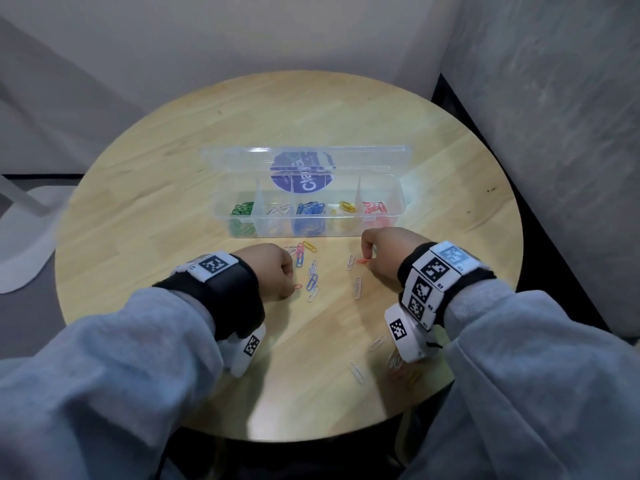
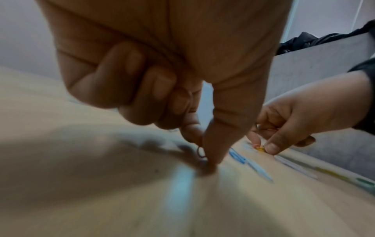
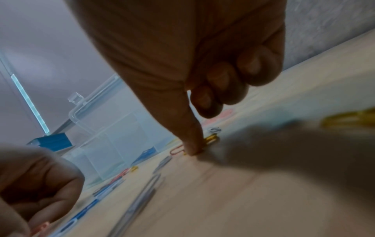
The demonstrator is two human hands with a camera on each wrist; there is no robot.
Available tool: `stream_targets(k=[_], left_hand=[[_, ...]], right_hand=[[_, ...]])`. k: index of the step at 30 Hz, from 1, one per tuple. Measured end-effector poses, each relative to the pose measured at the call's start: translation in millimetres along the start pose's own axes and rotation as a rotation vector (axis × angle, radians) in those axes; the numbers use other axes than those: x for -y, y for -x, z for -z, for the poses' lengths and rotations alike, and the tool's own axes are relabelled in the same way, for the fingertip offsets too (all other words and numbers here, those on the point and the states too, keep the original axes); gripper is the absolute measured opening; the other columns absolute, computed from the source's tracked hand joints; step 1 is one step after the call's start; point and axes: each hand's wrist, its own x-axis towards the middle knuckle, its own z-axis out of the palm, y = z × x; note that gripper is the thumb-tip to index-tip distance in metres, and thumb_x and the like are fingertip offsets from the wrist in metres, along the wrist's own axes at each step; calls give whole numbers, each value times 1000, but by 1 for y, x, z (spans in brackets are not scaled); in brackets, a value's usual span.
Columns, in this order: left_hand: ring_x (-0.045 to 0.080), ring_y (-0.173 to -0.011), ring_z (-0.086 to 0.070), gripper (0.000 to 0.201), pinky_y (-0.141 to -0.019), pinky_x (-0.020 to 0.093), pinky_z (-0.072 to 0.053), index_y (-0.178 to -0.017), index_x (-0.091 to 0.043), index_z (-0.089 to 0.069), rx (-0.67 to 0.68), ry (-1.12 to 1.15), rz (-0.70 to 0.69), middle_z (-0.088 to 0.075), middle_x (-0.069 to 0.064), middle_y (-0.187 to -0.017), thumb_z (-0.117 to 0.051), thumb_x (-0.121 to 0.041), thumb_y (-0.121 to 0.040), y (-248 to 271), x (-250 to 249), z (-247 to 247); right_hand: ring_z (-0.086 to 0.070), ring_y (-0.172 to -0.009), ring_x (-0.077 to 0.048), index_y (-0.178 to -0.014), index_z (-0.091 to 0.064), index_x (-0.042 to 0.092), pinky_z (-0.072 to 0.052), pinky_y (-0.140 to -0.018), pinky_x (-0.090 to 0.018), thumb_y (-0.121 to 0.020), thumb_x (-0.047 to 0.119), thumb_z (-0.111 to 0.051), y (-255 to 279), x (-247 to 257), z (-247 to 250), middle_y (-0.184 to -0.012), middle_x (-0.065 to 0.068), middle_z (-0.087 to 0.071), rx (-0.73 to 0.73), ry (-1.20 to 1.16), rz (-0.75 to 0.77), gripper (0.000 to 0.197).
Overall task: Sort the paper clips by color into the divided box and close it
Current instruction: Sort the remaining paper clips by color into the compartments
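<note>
Dim, blurred wrist views; soft shadows

1. On the open lid of your clear divided box (image 1: 304, 181) sits a round purple-blue sticker (image 1: 300, 174) with white lettering; you can make out only "Cla", the rest blurred.
2. Your wristbands (image 1: 434, 275) carry black-and-white square code markers, no legible words.

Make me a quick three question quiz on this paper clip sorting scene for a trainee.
1. True or false: the box lid is shut.
2. Which colour fills the leftmost compartment? A red, B green, C yellow.
3. Fill in: the right hand has a grip on a ___ clip on the table.

Key: 1 false; 2 B; 3 red.
</note>
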Motion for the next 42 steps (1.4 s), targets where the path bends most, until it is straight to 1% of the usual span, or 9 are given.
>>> stream_targets(k=[5,10,15,20,23,27,31,37,42], left_hand=[[12,-53,-46,31,-53,19,-38,-57,-17,-45,115,504,-5,-53,2,-62,-64,-6,-80,4,8,12],[8,-36,-47,43,-35,12,-35,-54,-13,-30,63,1195,45,-49,9,-58,-37,17,-84,11,12,21],[7,-37,-45,36,-37,12,-36,-77,-15,-53,107,1394,84,-52,1,-48,-30,10,-87,15,10,22],[8,-40,-42,39,-39,13,-34,-83,-10,-60,137,1265,169,-43,4,-62,-24,5,-89,16,2,19],[12,-50,-27,13,-49,20,-20,-83,-11,-56,49,951,269,-32,1,-62,-45,-8,-91,10,-7,19],[13,-67,-47,16,-57,21,-33,-103,-19,-61,-150,451,196,-53,-4,-76,-56,-25,-89,-1,-13,12],[23,-92,-55,32,-67,22,-37,-121,-20,-55,-233,271,190,-62,4,-105,-54,-28,-90,-8,-24,4],[25,-88,-58,13,-69,23,-37,-100,-21,-61,-257,167,170,-66,7,-103,-55,-25,-89,-12,-31,0],[24,-88,-57,2,-68,22,-35,-86,-21,-57,-229,95,146,-59,1,-93,-58,-20,-87,-9,-35,2]], right_hand=[[-50,-81,-17,-92,-55,18,-37,-55,-21,-88,9,-53,1,0,1,-96,1,-55,9,-17,7,11],[-51,-81,-16,-94,-56,20,-37,-60,-23,-88,25,-61,1,1,2,-85,7,-51,-8,-68,19,9],[-51,-83,-17,-84,-51,19,-33,-52,-21,-89,23,-58,-1,5,-2,-97,0,-59,26,-60,23,10],[-50,-78,-15,-83,-52,19,-38,-56,-22,-91,19,-53,2,6,4,-92,1,-57,75,-68,35,8],[-47,-65,-13,-68,-45,20,-37,-52,-20,-87,16,-50,11,2,14,-74,5,-51,52,-182,46,21],[-53,-60,-16,-66,-43,16,-44,-54,-22,-86,9,-48,24,-11,26,-70,-1,-58,93,-462,14,21],[-54,-55,-15,-71,-43,12,-47,-52,-23,-88,-1,-45,33,-28,27,-71,-7,-62,148,-682,-15,21],[-47,-55,-16,-83,-53,10,-40,-46,-22,-90,-3,-33,44,-40,20,-67,-7,-52,202,-785,-63,25],[-47,-46,-10,-81,-58,14,-40,-47,-19,-87,4,-45,56,-44,17,-62,-1,-51,217,-598,-43,17]])
